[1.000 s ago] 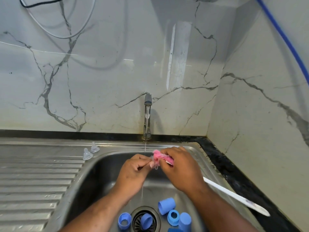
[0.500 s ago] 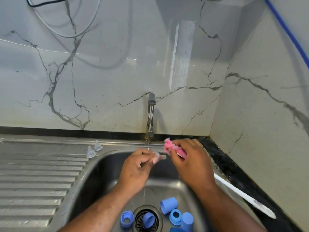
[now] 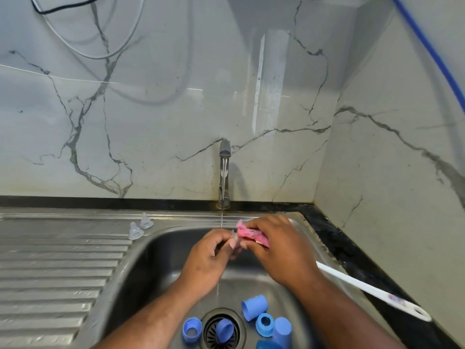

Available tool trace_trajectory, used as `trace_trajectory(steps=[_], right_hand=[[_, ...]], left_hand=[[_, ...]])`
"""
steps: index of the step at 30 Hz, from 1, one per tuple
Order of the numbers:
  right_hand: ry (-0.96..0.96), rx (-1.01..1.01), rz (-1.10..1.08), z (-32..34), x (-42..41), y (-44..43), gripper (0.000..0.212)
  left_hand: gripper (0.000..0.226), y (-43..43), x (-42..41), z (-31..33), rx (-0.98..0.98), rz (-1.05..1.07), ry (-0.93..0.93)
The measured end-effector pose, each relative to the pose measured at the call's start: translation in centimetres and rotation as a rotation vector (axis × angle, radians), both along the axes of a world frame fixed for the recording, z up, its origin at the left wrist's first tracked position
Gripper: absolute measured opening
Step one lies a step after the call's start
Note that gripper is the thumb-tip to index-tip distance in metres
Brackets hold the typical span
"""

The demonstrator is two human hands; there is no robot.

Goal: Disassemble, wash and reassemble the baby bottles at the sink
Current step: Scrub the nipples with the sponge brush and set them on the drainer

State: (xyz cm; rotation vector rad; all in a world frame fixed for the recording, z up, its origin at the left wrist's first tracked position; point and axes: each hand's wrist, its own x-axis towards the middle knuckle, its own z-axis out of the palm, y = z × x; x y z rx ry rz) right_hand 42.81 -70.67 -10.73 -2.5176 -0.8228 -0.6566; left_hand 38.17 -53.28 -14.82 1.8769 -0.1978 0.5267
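Left hand (image 3: 208,253): fingers pinch a small clear silicone teat (image 3: 235,238) under the thin stream from the chrome tap (image 3: 224,170).
Right hand (image 3: 279,250): fingers grasp the pink sponge bottle brush (image 3: 247,233) at its head, against the teat; its long white handle (image 3: 372,290) trails over the right rim.
Steel sink basin (image 3: 156,263): blue plastic caps (image 3: 254,307) and blue collar rings (image 3: 192,329) lie around the drain.
Ribbed steel drainboard (image 3: 63,260): two more clear teats (image 3: 137,231) stand near the basin's corner.

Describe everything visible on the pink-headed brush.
The pink-headed brush has a soft, ragged pink head on a long white, plastic-looking handle with a hang hole at its far end. The right hand holds it by the head end, just right of the water stream; the handle slants across the sink rim toward the lower right.
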Motion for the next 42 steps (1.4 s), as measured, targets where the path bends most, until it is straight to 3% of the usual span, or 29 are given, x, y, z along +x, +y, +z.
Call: trace_trajectory(steps=[7, 11, 14, 19, 24, 27, 32, 38, 42], right_hand=[[0.012, 0.051, -0.01, -0.3, -0.1, 0.2, 0.032], [0.056, 0.105, -0.009, -1.0, 0.2, 0.5, 0.027], [0.065, 0.124, 0.002, -1.4, 0.3, 0.8, 0.026], [0.083, 0.16, 0.019, -1.5, 0.7, 0.5, 0.024], [0.032, 0.194, -0.013, -1.1, 0.8, 0.1, 0.02], [0.025, 0.181, 0.0, -0.8, 0.7, 0.0, 0.025], [0.025, 0.187, 0.058, -0.9, 0.6, 0.1, 0.026], [0.013, 0.208, 0.075, -0.9, 0.8, -0.1, 0.023], [0.015, 0.206, 0.075, -0.8, 0.7, -0.1, 0.023]], left_hand=[[0.016, -0.6, -0.4, 0.8, -0.25, 0.029, 0.079], [0.037, -0.9, -0.2, 0.6, -0.597, -0.048, 0.153], [0.042, -0.9, 0.1, 0.4, -0.682, -0.056, 0.184], [0.048, -0.3, 0.0, 0.4, -0.632, -0.017, 0.2], [0.033, 0.8, -0.1, 0.4, -0.505, -0.12, 0.19], [0.047, 0.6, 0.0, 0.4, -0.398, -0.123, 0.174], [0.046, 0.5, 0.1, 0.6, -0.471, -0.122, 0.117], [0.044, 0.7, 0.3, 0.7, -0.711, -0.259, 0.19], [0.031, 0.5, 0.4, 0.6, -0.726, -0.256, 0.195]])
